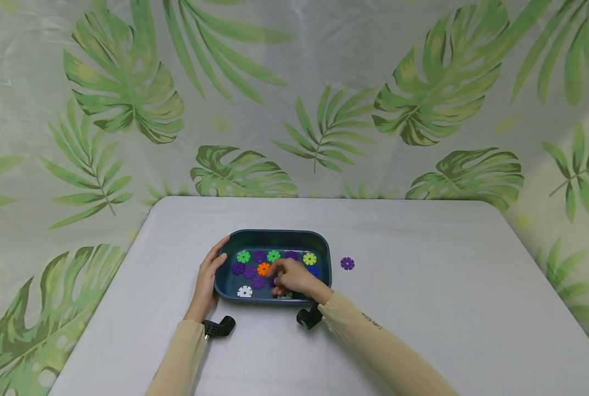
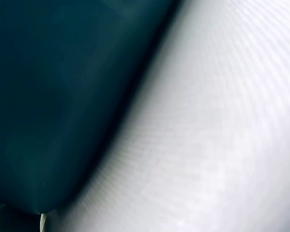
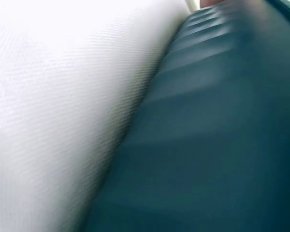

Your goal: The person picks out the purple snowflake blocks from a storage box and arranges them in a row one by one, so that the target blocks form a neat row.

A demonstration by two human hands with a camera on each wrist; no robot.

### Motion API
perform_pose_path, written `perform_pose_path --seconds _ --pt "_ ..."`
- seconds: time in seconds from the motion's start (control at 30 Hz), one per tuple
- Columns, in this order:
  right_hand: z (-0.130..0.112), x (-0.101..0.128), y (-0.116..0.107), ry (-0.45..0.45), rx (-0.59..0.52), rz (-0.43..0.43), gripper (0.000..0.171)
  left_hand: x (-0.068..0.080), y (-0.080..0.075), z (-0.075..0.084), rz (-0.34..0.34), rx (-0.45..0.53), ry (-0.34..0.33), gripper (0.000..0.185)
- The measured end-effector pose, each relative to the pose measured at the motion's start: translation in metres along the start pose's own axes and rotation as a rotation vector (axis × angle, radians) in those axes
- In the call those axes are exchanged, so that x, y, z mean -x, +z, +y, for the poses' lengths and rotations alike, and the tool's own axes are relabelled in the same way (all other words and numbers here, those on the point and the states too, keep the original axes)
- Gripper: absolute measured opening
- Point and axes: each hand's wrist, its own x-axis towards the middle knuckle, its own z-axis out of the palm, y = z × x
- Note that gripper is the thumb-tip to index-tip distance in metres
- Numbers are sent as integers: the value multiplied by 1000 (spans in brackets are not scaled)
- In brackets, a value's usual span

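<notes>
A dark teal plastic tray [image 1: 284,302] holds several notched plastic snowflake discs in purple, green, orange, yellow, blue and white. At its left end my left hand [image 1: 206,279] holds the wall, thumb over the rim and fingers along the outside. My right hand [image 1: 294,276] reaches over the near right rim into the tray with bent fingers. Its fingertips are down among the discs, beside the orange disc [image 1: 263,269] and a white disc [image 1: 245,291]; I cannot tell whether they pinch one. Both wrist views show only the tray's outer wall [image 2: 63,96] and the tabletop, with the fingers mostly out of sight.
One purple disc [image 1: 347,263] lies on the white-covered table [image 1: 423,286], just right of the tray. A leaf-patterned cloth [image 1: 324,110] hangs behind the table's far edge. A black wrist camera [image 1: 309,317] sits close to the tray's near side.
</notes>
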Motion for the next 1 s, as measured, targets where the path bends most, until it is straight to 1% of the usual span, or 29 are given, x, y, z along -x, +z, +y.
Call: perform_pose_path --seconds 0.13,0.3,0.43,0.57,0.67,0.83,0.9,0.93,1.0 --pt "0 3 -4 -52 9 -4 17 0 1 0 -4 6 -3 42" --pt "0 11 -19 -140 -49 -27 18 0 2 0 -12 12 0 42" --pt "-4 22 -41 -179 -96 3 18 0 2 1 -12 7 2 42" --pt "-1 35 -73 -185 -114 78 20 0 2 0 -13 8 1 42" --pt "12 45 -101 -170 -139 150 23 -1 2 0 -16 13 3 42" --pt "45 63 -142 -121 -153 289 25 0 1 -1 -16 19 0 42" --pt "59 70 -153 -109 -150 318 25 0 1 -1 -13 20 -5 42" --pt "65 73 -158 -121 -162 320 22 1 1 -1 -10 14 -5 42" --pt "75 77 -164 -116 -153 326 21 1 1 0 -6 6 -3 42"
